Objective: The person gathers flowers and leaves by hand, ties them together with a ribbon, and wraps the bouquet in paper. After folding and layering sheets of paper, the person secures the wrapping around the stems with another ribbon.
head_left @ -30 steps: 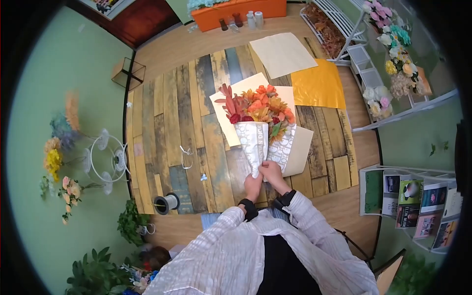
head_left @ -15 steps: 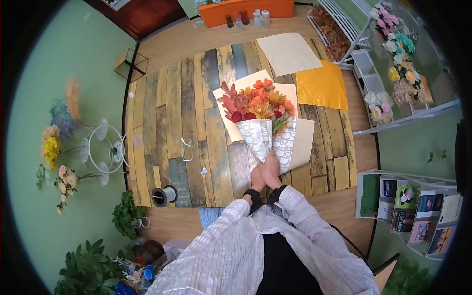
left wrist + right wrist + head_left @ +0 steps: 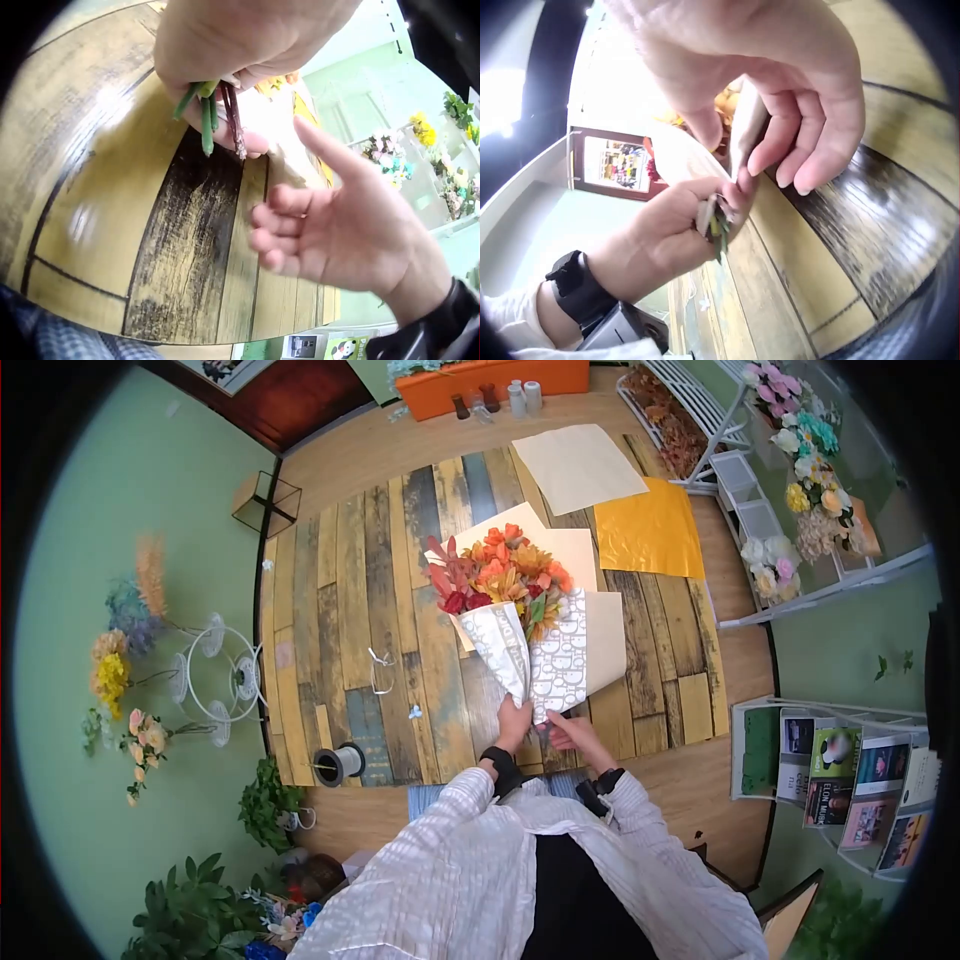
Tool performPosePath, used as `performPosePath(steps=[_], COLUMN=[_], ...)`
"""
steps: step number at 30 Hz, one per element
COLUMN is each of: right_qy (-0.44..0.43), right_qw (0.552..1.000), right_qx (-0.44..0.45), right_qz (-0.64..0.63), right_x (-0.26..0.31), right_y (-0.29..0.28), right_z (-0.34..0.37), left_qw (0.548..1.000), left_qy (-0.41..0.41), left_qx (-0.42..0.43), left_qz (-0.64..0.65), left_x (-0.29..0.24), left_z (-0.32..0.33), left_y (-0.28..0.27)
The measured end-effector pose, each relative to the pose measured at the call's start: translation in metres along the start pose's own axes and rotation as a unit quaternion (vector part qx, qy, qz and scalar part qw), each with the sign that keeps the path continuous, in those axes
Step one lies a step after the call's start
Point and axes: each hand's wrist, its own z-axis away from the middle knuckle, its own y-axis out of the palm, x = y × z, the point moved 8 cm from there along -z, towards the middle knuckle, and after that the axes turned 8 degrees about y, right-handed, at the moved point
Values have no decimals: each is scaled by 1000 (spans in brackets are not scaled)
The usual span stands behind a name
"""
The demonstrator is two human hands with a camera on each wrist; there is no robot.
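A bouquet of orange, red and yellow flowers (image 3: 512, 568) lies on the table, wrapped in cream and white patterned paper (image 3: 560, 655). A white paper flap (image 3: 493, 643) folds over its left side. My left hand (image 3: 513, 726) grips the narrow bottom of the bouquet; cut green and dark red stems (image 3: 208, 129) stick out below the fist. Beside it, at the lower corner of the paper, my right hand (image 3: 577, 737) holds nothing, its fingers loosely bent. In the right wrist view the right fingers (image 3: 810, 142) are close to the paper's edge.
A cream sheet (image 3: 578, 468) and a yellow-orange sheet (image 3: 650, 528) lie at the back right of the table. A wire spool (image 3: 340, 764) stands at the front left, with a white tie (image 3: 380, 671) further in. Flower shelves (image 3: 830, 480) stand to the right.
The right hand, earlier at the paper beside the left hand, has come away to the right. The left hand keeps its grip, and the bouquet has shifted slightly left in view.
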Motion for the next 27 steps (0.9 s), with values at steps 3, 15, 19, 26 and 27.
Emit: performPosePath(steps=[3, 15, 19, 26, 27], right_qy=[-34, -185, -257, -255, -253], right_qw=[978, 967, 929, 911, 905], right_qx=[93, -124, -137, -135, -152], right_qz=[-184, 124, 230, 296, 305], right_x=[-11, 36, 56, 76, 78], right_y=[24, 44, 65, 69, 69], right_z=[-17, 3, 16, 20, 22], left_qw=[997, 998, 999, 998, 998], left_qy=[2, -30, 36, 41, 40], left_qx=[24, -18, 18, 36, 33], left_qz=[72, -52, 6, -28, -27], left_x=[18, -6, 0, -38, -39], left_z=[-5, 9, 9, 18, 19], left_y=[14, 4, 9, -5, -7])
